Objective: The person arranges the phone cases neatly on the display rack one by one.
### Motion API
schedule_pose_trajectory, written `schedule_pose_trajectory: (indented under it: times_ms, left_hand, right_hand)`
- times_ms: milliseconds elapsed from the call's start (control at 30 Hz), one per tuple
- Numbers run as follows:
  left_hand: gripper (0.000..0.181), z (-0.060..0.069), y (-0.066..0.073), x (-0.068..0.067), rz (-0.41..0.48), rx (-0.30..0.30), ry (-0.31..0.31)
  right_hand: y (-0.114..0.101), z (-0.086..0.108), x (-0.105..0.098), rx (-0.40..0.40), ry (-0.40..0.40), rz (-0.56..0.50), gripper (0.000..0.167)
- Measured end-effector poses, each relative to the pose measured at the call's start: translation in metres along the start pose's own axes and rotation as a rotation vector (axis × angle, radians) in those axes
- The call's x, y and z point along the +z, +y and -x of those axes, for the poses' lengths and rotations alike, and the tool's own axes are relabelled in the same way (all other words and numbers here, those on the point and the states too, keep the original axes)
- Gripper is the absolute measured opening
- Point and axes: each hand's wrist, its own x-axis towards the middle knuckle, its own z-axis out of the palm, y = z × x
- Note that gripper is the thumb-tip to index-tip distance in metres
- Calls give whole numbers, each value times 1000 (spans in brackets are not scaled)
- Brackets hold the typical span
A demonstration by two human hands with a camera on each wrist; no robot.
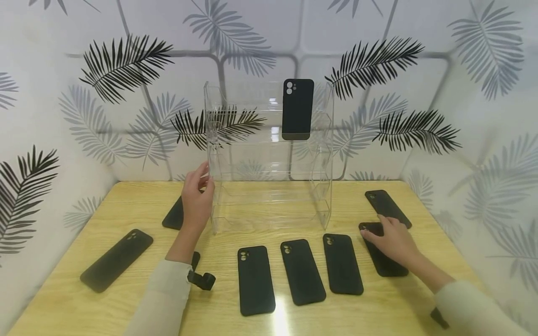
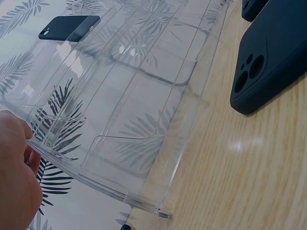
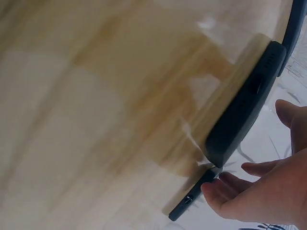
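Note:
A clear tiered rack (image 1: 269, 224) stands upright at the back of the table, one black phone case (image 1: 297, 107) leaning in its top tier, right of centre. My left hand (image 1: 197, 198) grips the rack's left side edge; in the left wrist view the fingers of that hand (image 2: 17, 177) curl at the rim of the rack (image 2: 105, 184). Over the upper part of a black case (image 1: 384, 261) lying at the right, my right hand (image 1: 395, 240) is spread. The right wrist view shows this hand (image 3: 268, 191) beside dark cases (image 3: 244, 105), fingers loosely bent; contact is unclear.
Three black cases (image 1: 256, 280) (image 1: 303, 273) (image 1: 343, 265) lie in front of the rack. Another (image 1: 388, 207) lies at the back right. On the left are a case (image 1: 116, 260), one partly behind my left hand (image 1: 174, 215), and a dark piece beside my left wrist (image 1: 195, 259).

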Motion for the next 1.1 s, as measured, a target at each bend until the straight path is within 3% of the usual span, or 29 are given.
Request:
schedule_pose_trajectory:
  times_ms: [200,633,1100]
  left_hand:
    - [43,0,0,0,1,-3,-2]
    - [44,-1,-1,0,1,-22,-9]
    - [43,-1,1,0,-7,-27,-9]
  right_hand:
    - [2,0,4,-12,12,61,93]
    - [0,-2,7,-26,-22,65,96]
    - [-17,4,2,-56,87,113,87]
